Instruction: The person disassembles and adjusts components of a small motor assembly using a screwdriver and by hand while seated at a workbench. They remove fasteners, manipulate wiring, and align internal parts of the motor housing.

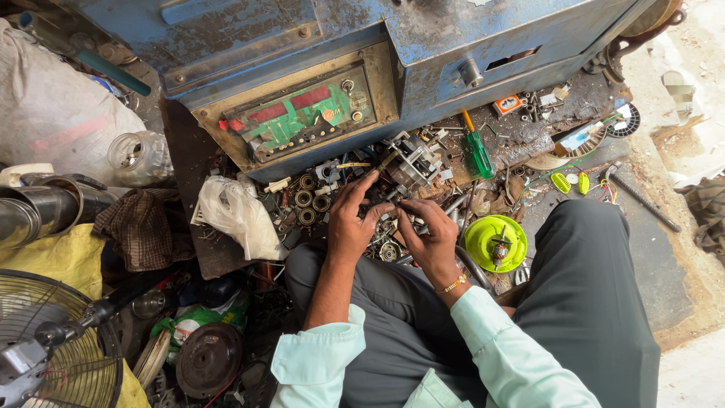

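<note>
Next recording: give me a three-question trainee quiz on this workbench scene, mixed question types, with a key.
1. True or false: the green-handled screwdriver lies on the bench, in neither hand.
2. Multiple choice: what sits in the lime-green round lid beside the right hand?
A. a glass jar
B. a small motor rotor
C. a folded cloth
3. Fill in: the left hand and the right hand both work among small metal parts, and the white plastic bag lies on the ____ hand's side.

Key:
1. true
2. B
3. left
</note>
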